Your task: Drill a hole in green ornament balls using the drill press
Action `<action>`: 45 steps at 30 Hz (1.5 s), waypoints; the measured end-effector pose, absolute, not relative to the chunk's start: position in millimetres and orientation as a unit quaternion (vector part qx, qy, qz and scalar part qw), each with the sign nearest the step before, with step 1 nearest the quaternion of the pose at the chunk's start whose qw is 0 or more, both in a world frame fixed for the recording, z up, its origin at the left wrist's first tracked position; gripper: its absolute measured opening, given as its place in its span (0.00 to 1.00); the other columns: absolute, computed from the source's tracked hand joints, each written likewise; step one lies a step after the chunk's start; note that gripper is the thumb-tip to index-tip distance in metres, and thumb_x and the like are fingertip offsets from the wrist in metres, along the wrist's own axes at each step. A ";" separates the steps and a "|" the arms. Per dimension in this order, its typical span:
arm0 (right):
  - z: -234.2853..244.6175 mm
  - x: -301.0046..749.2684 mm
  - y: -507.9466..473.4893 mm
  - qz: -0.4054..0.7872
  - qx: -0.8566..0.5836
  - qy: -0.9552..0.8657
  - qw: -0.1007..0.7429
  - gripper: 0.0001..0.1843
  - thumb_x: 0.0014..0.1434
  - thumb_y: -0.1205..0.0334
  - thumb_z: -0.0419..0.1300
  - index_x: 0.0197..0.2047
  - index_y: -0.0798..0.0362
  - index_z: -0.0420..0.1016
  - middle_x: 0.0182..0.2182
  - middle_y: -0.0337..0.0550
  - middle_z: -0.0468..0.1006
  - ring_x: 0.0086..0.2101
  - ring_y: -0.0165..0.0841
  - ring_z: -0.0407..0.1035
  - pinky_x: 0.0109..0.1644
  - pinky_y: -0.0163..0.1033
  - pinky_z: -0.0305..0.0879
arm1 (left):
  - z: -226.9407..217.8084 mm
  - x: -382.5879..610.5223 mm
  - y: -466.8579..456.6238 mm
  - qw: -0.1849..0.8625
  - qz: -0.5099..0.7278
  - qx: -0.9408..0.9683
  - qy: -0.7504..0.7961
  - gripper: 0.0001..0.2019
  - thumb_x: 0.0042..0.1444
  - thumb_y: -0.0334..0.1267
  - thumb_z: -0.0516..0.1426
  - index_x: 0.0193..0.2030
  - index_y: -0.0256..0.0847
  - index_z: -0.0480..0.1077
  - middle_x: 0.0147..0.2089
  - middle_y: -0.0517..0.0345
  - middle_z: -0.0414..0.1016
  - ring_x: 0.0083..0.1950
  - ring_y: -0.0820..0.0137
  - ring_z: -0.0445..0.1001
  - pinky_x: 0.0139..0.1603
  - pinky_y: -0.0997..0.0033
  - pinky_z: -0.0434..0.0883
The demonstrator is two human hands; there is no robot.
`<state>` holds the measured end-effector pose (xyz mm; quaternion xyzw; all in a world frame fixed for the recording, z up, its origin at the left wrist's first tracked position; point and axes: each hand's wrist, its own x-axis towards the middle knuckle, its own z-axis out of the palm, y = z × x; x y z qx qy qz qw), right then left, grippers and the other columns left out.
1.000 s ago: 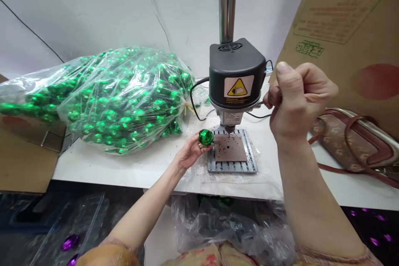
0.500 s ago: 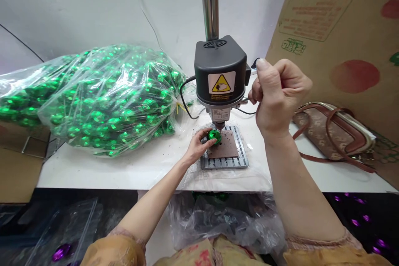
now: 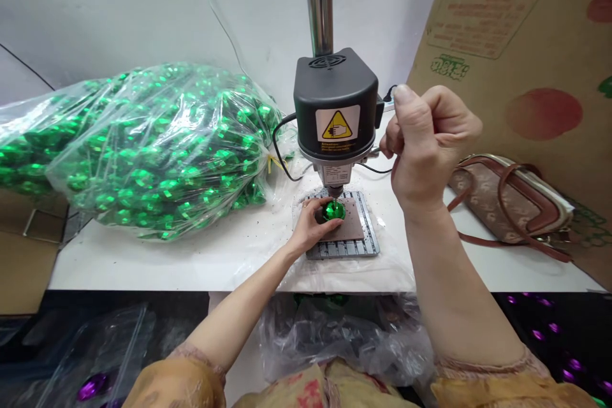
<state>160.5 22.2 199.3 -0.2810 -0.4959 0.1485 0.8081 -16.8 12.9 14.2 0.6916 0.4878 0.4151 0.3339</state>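
A bench drill press [image 3: 335,105] with a black motor cover and a hand warning label stands in the middle. Under its chuck, a shiny green faceted ball [image 3: 334,209] rests on a brown board [image 3: 352,220] over the slotted metal base [image 3: 369,243]. My left hand [image 3: 312,227] grips this ball from the left, thumb in front and fingers behind. The drill bit points down at the ball's top; whether it has entered is too small to tell. My right hand [image 3: 428,146] is closed in a fist around the press's feed handle, which its fingers mostly hide.
A clear plastic bag [image 3: 167,153] full of green balls lies left on the white table [image 3: 143,261]. At right are a brown handbag [image 3: 514,204] and a large cardboard box [image 3: 507,44]. Crumpled plastic [image 3: 349,338] hangs below the front edge. Purple shiny pieces [image 3: 93,387] lie lower down.
My left hand has moved the green ball slightly right, so it now sits directly beneath the drill bit. My right hand stays on the handle, almost unmoved. The view has shifted a little.
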 end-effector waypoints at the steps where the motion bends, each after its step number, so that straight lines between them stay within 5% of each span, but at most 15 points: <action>1: 199.3 160.7 22.2 0.148 -0.284 -0.497 0.806 0.28 0.60 0.50 0.64 0.21 0.48 0.51 0.16 0.30 0.52 0.18 0.23 0.49 0.22 0.37 0.50 | 12.4 -14.0 11.4 0.337 0.417 0.690 0.486 0.26 0.49 0.45 0.71 0.56 0.44 0.76 0.55 0.49 0.76 0.61 0.54 0.71 0.64 0.53 0.67; 15: 194.4 162.0 16.8 0.108 -0.322 -0.516 0.786 0.27 0.62 0.45 0.61 0.22 0.48 0.51 0.17 0.32 0.51 0.18 0.26 0.51 0.23 0.39 0.53 | 2.4 -2.5 4.3 0.351 0.445 0.666 0.485 0.27 0.50 0.43 0.72 0.56 0.45 0.73 0.59 0.47 0.73 0.65 0.52 0.69 0.68 0.50 0.64; 34: 153.6 159.9 7.4 0.038 -0.159 -0.530 0.832 0.26 0.61 0.66 0.60 0.21 0.52 0.45 0.16 0.29 0.49 0.16 0.19 0.45 0.19 0.33 0.44 | -5.2 -3.8 5.6 0.316 0.446 0.694 0.469 0.26 0.53 0.46 0.70 0.56 0.44 0.71 0.60 0.47 0.71 0.63 0.54 0.69 0.66 0.52 0.65; 45: 136.8 161.1 9.4 0.007 -0.115 -0.547 0.829 0.26 0.60 0.72 0.58 0.22 0.53 0.43 0.18 0.30 0.52 0.17 0.17 0.47 0.20 0.32 0.50 | -4.0 -4.9 5.1 0.327 0.439 0.693 0.469 0.26 0.53 0.46 0.70 0.56 0.44 0.71 0.59 0.48 0.71 0.63 0.54 0.69 0.65 0.53 0.65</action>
